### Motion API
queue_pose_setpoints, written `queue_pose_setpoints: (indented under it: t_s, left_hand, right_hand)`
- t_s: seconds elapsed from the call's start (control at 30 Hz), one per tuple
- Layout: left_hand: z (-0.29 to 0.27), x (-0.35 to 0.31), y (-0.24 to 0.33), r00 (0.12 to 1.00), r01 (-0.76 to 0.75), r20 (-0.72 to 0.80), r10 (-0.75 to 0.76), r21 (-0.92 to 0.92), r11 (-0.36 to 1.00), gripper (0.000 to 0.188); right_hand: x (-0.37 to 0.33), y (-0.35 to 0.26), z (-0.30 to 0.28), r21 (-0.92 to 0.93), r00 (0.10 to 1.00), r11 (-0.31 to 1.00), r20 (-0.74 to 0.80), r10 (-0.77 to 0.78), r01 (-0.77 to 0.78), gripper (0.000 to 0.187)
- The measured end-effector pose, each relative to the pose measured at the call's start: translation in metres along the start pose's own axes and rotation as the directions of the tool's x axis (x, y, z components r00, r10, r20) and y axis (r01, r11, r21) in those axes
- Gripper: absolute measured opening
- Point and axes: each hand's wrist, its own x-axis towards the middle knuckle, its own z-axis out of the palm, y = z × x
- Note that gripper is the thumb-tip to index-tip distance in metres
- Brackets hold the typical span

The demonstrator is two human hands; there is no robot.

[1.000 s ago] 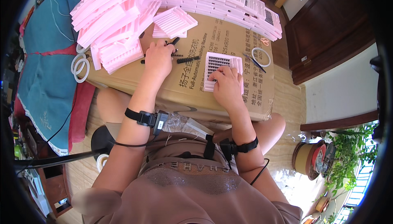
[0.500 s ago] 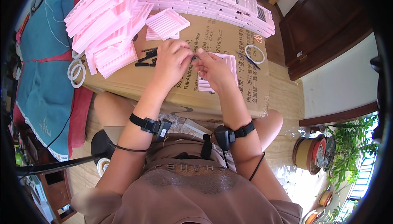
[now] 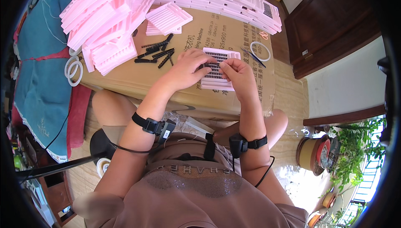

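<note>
A pink ridged tray point(image 3: 234, 55) lies on the cardboard box, with rows of short black strips that look like false eyelashes across its middle. My left hand point(image 3: 190, 69) reaches over its left side, thumb and fingertips closed on the end of a dark lash strip point(image 3: 213, 63). From the right, my right hand point(image 3: 239, 74) is curled in a pinch at the other end of the same strip, low over the rows. The fingertips partly hide the strip. Left of my left hand, a loose pile of black strips point(image 3: 161, 53) rests on the cardboard.
Pink trays point(image 3: 100, 15) are heaped at the far left, beside a loose tray pair point(image 3: 169, 18). Stacked filled trays point(image 3: 234, 2) line the box's far edge. Tweezers point(image 3: 255, 57), a white ring point(image 3: 268, 52) and scissors point(image 3: 263, 35) lie right. White rings point(image 3: 74, 80) sit at the left edge.
Both hands have come down toward me onto the tray and moved apart slightly, with a strip now over the rows. The tray's rows and the black pile are more exposed.
</note>
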Motion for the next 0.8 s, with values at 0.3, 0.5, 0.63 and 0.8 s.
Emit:
queue_pose_setpoints:
  t_s: [0.3,0.5,0.63,0.8]
  left_hand:
    - [-0.001,0.002,0.005,0.971,-0.167,-0.081,0.226,0.452,0.876,0.010]
    - [-0.005,0.003,0.010,0.953,-0.139,-0.143,0.267,0.576,0.805,0.012]
    - [-0.006,-0.001,0.005,0.961,-0.158,-0.138,0.242,0.445,0.881,0.015]
    - [-0.014,-0.013,-0.005,0.982,-0.118,-0.086,0.168,0.412,0.903,0.014]
  right_hand:
    - [0.005,-0.025,0.008,-0.153,0.989,0.977,0.006,0.148,-0.146,0.024]
    - [0.017,-0.013,0.019,-0.012,0.971,0.975,0.085,0.222,-0.221,0.022]
    - [0.018,-0.005,0.007,-0.003,0.993,0.995,0.061,0.102,-0.102,0.018]
    - [0.005,0.003,-0.013,-0.192,1.000,0.981,-0.010,-0.019,0.017,0.022]
